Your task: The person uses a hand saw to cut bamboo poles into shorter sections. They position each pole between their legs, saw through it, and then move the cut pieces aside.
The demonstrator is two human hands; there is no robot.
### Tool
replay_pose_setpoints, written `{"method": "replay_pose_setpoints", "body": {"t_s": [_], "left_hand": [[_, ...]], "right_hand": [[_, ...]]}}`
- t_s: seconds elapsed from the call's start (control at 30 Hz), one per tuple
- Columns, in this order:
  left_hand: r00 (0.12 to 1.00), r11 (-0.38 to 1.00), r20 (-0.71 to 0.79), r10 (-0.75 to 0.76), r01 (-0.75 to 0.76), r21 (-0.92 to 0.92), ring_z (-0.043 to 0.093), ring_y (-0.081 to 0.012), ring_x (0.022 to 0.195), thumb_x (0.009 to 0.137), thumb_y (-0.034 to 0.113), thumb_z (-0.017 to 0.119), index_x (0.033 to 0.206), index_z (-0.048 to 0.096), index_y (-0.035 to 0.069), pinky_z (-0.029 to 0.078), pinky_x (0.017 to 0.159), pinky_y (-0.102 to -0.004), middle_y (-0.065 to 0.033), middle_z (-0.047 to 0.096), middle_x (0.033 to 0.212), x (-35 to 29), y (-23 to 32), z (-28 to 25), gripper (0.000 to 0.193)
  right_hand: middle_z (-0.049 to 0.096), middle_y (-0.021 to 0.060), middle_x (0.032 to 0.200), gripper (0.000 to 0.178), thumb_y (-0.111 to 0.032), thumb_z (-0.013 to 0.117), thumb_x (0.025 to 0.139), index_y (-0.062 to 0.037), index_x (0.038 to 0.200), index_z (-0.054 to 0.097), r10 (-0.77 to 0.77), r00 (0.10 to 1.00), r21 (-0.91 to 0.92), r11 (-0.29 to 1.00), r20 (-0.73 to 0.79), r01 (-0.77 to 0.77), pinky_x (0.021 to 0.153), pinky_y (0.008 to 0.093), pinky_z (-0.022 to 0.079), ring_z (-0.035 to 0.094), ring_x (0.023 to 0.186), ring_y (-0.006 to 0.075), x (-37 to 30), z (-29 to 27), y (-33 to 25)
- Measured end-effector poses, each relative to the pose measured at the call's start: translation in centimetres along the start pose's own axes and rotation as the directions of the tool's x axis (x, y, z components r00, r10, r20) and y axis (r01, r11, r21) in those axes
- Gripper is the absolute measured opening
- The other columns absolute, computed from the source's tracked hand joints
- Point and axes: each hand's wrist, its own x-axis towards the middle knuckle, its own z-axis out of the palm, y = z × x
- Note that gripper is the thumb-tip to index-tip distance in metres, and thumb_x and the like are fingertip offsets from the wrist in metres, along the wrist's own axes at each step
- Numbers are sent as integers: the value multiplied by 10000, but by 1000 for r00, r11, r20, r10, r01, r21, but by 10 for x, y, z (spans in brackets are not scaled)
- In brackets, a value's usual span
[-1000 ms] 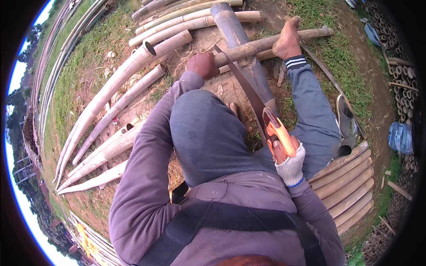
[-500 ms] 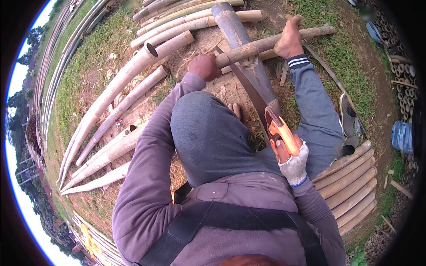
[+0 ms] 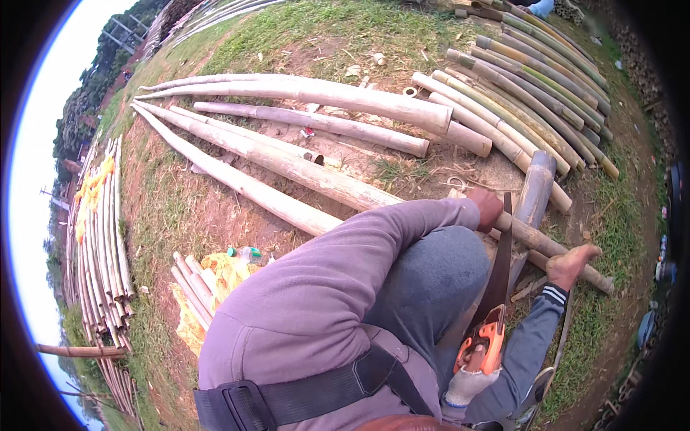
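Observation:
A handsaw with an orange handle is in my right hand, which wears a white fingerless glove, its fingers wrapped round the grip. The dark saw blade runs up and away from it and crosses a bamboo pole near the pole's left end. My left hand is closed on that end, close beside the blade. A thicker grey bamboo length lies crosswise beneath the pole. My bare foot presses on the pole toward its right end. The cut itself is too small to make out.
Long pale bamboo poles fan out across the ground to the left. More poles, some greenish, lie in rows at the far right. Nearer, beside my left arm, are a plastic bottle, yellow plastic sheeting and short bamboo pieces.
The view has swung to the left, bringing in the fanned poles and the bottle. Both hands keep their holds, and the saw still crosses the pole.

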Motion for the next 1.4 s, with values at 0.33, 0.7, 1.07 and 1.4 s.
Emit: {"method": "replay_pose_setpoints", "body": {"t_s": [0.33,0.7,1.07,1.4], "left_hand": [[995,996,-55,-86,83,-44,776,-348,946,685,261,866,962,810,98,623,822,-443,-164,791,955,-6,-3,21,326],[996,989,-59,-72,63,-135,768,-376,930,710,247,838,970,789,83,611,806,-460,-183,778,928,-10,-6,23,311],[999,980,-44,-14,5,-201,749,-416,916,717,218,779,995,739,70,593,797,-514,-199,763,933,-10,-11,18,318],[963,917,-61,-262,229,-326,743,-418,1003,755,383,812,1200,702,22,581,900,-491,-245,761,1049,-22,-54,-10,583]], "right_hand": [[544,-12,660,135,-161,628,1040,-36,995,603,-65,998,-7,998,17,65,450,244,404,486,486,69,85,55,11],[583,21,715,154,-155,648,1034,-25,1001,574,-49,999,6,999,12,49,484,250,439,536,545,85,91,43,12],[632,62,768,180,-125,664,1018,5,1011,539,-119,993,-146,983,-18,115,525,254,485,592,597,106,54,31,10],[647,153,776,192,-141,777,923,9,955,663,-322,944,-379,867,70,323,651,448,517,643,662,323,103,51,55]]}}
